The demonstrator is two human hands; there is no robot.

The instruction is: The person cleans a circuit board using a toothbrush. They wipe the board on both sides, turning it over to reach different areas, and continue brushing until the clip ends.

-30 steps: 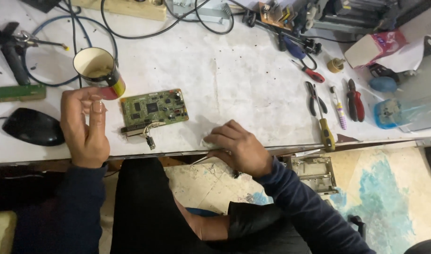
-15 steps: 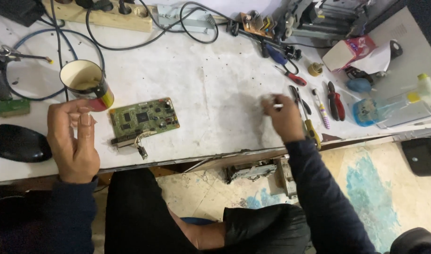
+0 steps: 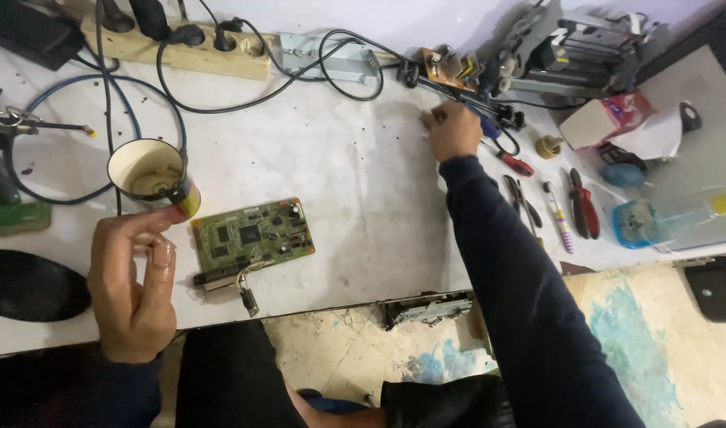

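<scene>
While the left hand (image 3: 133,293) rested on the near edge of the white table (image 3: 355,198), it stood on its side with the palm turned inward, fingers loosely curled and holding nothing. Its fingertips lay just below a mug (image 3: 153,176) at about twelve o'clock from the hand; the mug stood upright, cream inside with a red and yellow outer wall, and only a pale residue showed at its bottom. At three o'clock from the hand, just beside it, a green circuit board (image 3: 252,240) lay flat, a short cable with a small connector trailing from its near edge. A black oval object (image 3: 30,285) sat at nine o'clock from the hand. Farther right, the right arm in a dark sleeve (image 3: 513,277) stretched far across the table, and the right hand (image 3: 453,131) lay knuckles up at the far side, fingers bunched among screwdrivers (image 3: 505,154). Whether it gripped anything could not be told. At four o'clock from it lay pliers (image 3: 583,202) and a blue plastic tub (image 3: 636,222), contents unclear.
</scene>
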